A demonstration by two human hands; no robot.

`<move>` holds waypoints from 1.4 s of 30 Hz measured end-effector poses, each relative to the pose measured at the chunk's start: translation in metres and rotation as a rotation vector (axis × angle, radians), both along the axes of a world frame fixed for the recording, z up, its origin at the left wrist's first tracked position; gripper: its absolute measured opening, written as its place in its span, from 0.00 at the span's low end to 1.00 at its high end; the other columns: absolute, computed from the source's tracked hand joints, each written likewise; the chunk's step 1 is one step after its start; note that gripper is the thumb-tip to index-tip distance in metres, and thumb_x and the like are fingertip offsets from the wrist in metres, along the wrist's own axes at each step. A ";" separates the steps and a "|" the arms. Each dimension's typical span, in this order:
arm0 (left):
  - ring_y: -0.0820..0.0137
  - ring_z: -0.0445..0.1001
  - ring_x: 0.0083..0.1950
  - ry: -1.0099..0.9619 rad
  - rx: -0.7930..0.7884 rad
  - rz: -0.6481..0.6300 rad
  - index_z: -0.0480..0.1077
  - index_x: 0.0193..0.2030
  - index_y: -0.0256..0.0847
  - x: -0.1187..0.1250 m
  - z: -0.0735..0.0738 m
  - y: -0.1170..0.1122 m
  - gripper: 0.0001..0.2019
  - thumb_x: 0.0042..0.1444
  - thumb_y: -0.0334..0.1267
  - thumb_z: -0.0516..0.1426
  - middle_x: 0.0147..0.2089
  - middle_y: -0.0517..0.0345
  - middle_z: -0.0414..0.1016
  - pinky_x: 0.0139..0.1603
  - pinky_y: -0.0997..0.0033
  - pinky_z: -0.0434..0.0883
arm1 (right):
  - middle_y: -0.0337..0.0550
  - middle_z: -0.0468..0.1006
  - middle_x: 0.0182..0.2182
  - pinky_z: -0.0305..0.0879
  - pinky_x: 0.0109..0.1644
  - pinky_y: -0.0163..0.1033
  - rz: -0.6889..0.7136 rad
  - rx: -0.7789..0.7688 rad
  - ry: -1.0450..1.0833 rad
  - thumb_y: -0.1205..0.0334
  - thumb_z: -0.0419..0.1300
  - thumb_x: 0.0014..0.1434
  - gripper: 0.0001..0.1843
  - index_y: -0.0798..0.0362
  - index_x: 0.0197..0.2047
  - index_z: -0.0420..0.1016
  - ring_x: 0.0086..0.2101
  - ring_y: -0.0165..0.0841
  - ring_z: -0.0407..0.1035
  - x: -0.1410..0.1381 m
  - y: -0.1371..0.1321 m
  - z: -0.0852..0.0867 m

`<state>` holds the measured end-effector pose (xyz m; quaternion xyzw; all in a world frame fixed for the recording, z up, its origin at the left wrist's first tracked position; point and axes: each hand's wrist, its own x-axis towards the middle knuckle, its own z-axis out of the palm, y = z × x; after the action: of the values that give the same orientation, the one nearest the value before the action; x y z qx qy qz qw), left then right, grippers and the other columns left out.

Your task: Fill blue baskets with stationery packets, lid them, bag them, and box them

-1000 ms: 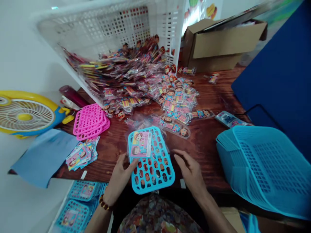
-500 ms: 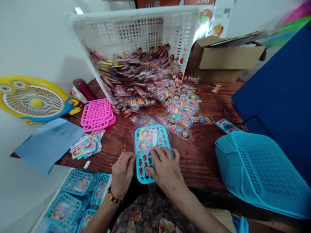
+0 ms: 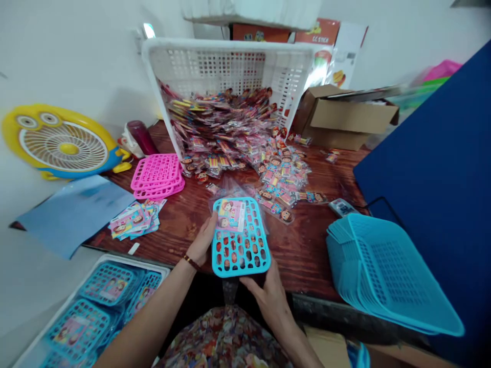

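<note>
A light-blue plastic basket with a slotted lid point(image 3: 241, 250) is held in front of me at the table's near edge. Under the clear plastic around it, a pink picture card point(image 3: 231, 215) lies on the upper left of the lid. My left hand point(image 3: 204, 243) grips the basket's left side, its fingertips partly hidden. At the lower right corner, my right hand point(image 3: 269, 292) holds the basket with the thumb near the front edge and the other fingers out of sight. Small bagged picture sticks point(image 3: 282, 176) are strewn beyond the basket.
A tipped white crate point(image 3: 230, 47) spills bagged sticks onto the table. To the left are pink lids point(image 3: 158, 174), loose cards point(image 3: 132, 221) and a yellow fan point(image 3: 69, 148). Stacked blue baskets point(image 3: 399, 276) stand right; a bin point(image 3: 163, 272) of lidded baskets sits lower left.
The right hand has moved from on top of the lid to the basket's lower right corner. My left hand now grips the left side, and the basket's near end looks raised.
</note>
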<state>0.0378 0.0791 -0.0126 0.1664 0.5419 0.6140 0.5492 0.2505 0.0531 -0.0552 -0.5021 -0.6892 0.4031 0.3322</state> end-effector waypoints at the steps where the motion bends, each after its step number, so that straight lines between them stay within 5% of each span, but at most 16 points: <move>1: 0.57 0.79 0.48 -0.051 -0.003 -0.067 0.71 0.54 0.37 0.003 0.003 0.002 0.31 0.54 0.62 0.58 0.48 0.44 0.80 0.50 0.57 0.76 | 0.53 0.67 0.59 0.62 0.60 0.53 -0.009 -0.034 0.045 0.50 0.65 0.55 0.38 0.51 0.64 0.57 0.58 0.46 0.64 -0.006 -0.001 -0.003; 4: 0.55 0.81 0.46 -0.116 -0.029 -0.195 0.70 0.56 0.37 0.011 0.013 0.001 0.33 0.53 0.62 0.58 0.49 0.41 0.80 0.48 0.55 0.77 | 0.53 0.70 0.57 0.64 0.58 0.51 -0.091 -0.079 0.182 0.51 0.65 0.55 0.35 0.51 0.62 0.60 0.55 0.44 0.67 -0.019 0.000 -0.006; 13: 0.56 0.81 0.46 0.006 -0.101 -0.215 0.65 0.61 0.43 0.026 0.042 -0.024 0.32 0.50 0.44 0.67 0.51 0.45 0.79 0.43 0.60 0.79 | 0.52 0.72 0.56 0.68 0.55 0.47 -0.165 -0.097 0.284 0.53 0.63 0.57 0.32 0.50 0.62 0.59 0.52 0.41 0.70 -0.005 0.001 0.004; 18: 0.57 0.78 0.52 0.127 -0.097 -0.235 0.61 0.63 0.46 0.033 0.042 -0.039 0.33 0.52 0.47 0.65 0.53 0.48 0.78 0.50 0.58 0.76 | 0.53 0.72 0.56 0.69 0.54 0.46 -0.154 -0.121 0.301 0.52 0.62 0.59 0.32 0.51 0.63 0.58 0.52 0.41 0.69 0.000 -0.003 -0.003; 21: 0.60 0.74 0.57 0.342 -0.074 -0.075 0.58 0.63 0.45 0.032 0.026 -0.049 0.35 0.51 0.47 0.66 0.59 0.48 0.73 0.56 0.60 0.73 | 0.53 0.71 0.57 0.67 0.56 0.48 -0.119 -0.141 0.277 0.51 0.63 0.58 0.34 0.51 0.64 0.58 0.54 0.42 0.68 0.001 -0.004 -0.009; 25: 0.62 0.75 0.50 0.856 -0.023 0.142 0.62 0.55 0.42 0.019 0.011 -0.062 0.25 0.54 0.47 0.62 0.50 0.50 0.73 0.53 0.59 0.72 | 0.52 0.72 0.56 0.67 0.57 0.50 0.012 -0.169 0.262 0.52 0.65 0.57 0.36 0.50 0.65 0.57 0.54 0.42 0.69 0.020 0.006 -0.009; 29: 0.65 0.73 0.46 1.373 0.149 -0.099 0.70 0.45 0.43 0.005 0.018 -0.061 0.09 0.62 0.43 0.55 0.43 0.54 0.72 0.51 0.62 0.71 | 0.47 0.75 0.55 0.67 0.57 0.49 0.156 -0.128 0.200 0.55 0.55 0.64 0.20 0.47 0.59 0.68 0.54 0.40 0.71 0.051 0.036 0.003; 33: 0.67 0.73 0.42 1.690 0.277 -0.265 0.72 0.45 0.43 -0.004 0.022 -0.053 0.10 0.66 0.39 0.50 0.41 0.54 0.73 0.47 0.66 0.71 | 0.46 0.78 0.51 0.68 0.55 0.49 0.093 0.109 0.020 0.59 0.56 0.62 0.19 0.48 0.56 0.71 0.50 0.41 0.72 0.049 0.068 0.020; 37: 0.67 0.74 0.42 1.829 0.408 -0.273 0.73 0.47 0.42 -0.014 0.014 -0.053 0.10 0.65 0.37 0.51 0.42 0.52 0.74 0.46 0.67 0.72 | 0.46 0.79 0.44 0.69 0.49 0.43 0.047 0.274 -0.137 0.63 0.54 0.62 0.16 0.50 0.53 0.73 0.43 0.39 0.74 0.026 0.086 0.034; 42: 0.68 0.74 0.41 1.822 0.467 -0.187 0.71 0.50 0.42 -0.013 0.002 -0.064 0.11 0.63 0.32 0.54 0.42 0.52 0.74 0.45 0.70 0.72 | 0.43 0.77 0.34 0.65 0.41 0.37 0.079 0.435 -0.236 0.68 0.50 0.63 0.11 0.50 0.37 0.74 0.35 0.34 0.71 0.020 0.085 0.036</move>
<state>0.0245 0.0155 -0.0101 0.7306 0.6102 0.2940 -0.0858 0.2708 0.1383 -0.0196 -0.4351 -0.8129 0.1966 0.3333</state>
